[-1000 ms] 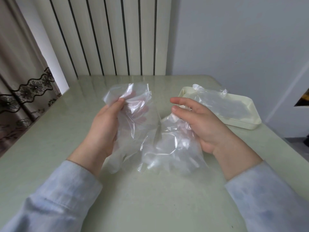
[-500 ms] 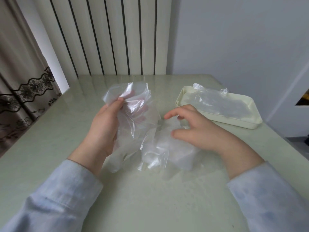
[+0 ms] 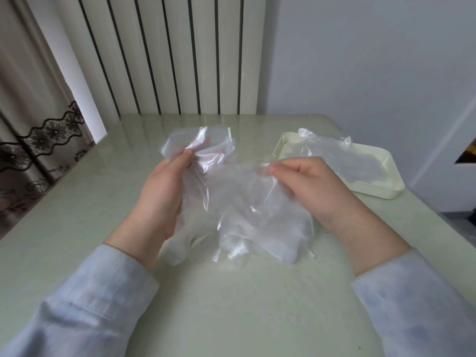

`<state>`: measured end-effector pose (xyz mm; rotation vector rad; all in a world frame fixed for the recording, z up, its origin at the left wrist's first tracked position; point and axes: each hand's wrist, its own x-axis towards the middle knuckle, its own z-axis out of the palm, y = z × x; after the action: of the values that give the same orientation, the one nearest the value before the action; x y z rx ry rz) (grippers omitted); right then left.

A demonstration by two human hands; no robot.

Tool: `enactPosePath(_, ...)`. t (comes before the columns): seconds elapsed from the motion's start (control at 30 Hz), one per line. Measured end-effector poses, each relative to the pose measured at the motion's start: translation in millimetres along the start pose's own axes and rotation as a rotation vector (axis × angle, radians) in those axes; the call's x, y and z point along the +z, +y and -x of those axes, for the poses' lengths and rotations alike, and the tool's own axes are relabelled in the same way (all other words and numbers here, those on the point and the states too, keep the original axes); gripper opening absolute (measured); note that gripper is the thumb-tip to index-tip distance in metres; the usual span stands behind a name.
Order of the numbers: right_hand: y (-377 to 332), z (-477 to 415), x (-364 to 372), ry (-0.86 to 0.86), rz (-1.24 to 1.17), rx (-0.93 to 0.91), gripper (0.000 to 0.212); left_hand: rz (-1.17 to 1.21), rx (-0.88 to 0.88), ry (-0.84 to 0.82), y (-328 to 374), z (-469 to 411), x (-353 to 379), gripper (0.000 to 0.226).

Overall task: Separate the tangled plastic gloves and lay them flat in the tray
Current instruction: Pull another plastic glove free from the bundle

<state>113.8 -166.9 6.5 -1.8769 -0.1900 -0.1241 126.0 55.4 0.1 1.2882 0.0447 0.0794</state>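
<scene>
A bunch of clear plastic gloves (image 3: 239,202) hangs between my hands over the pale green table (image 3: 231,305). My left hand (image 3: 164,191) grips the left glove near its cuff, thumb pressed on the film. My right hand (image 3: 306,186) pinches the top of the right glove and lifts it; its lower part trails on the table. A cream tray (image 3: 386,186) stands at the right, with a clear glove (image 3: 342,155) lying in it.
A white ribbed radiator (image 3: 167,55) rises behind the table's far edge. A curtain with dark lace trim (image 3: 38,135) hangs at the left. The table's right edge runs just past the tray.
My right hand has risen from the table and now pinches the right glove up, spreading it. The left hand has stayed in place holding its glove.
</scene>
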Motion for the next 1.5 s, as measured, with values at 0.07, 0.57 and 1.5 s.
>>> enactPosePath(0.07, -2, -1, 2, 0.030, -0.200, 0.022, 0.032, -0.047, 0.008, 0.006, 0, 0, 0, 0.026)
enactPosePath(0.57, 23, -8, 5, 0.067, -0.058, 0.210, 0.065, 0.091, -0.023, -0.053, 0, 3, 4, 0.031)
enactPosePath(1.5, -11, 9, 14, 0.024, 0.078, 0.196, 0.029, -0.229, -0.016, -0.079, -4, 15, 14, 0.027)
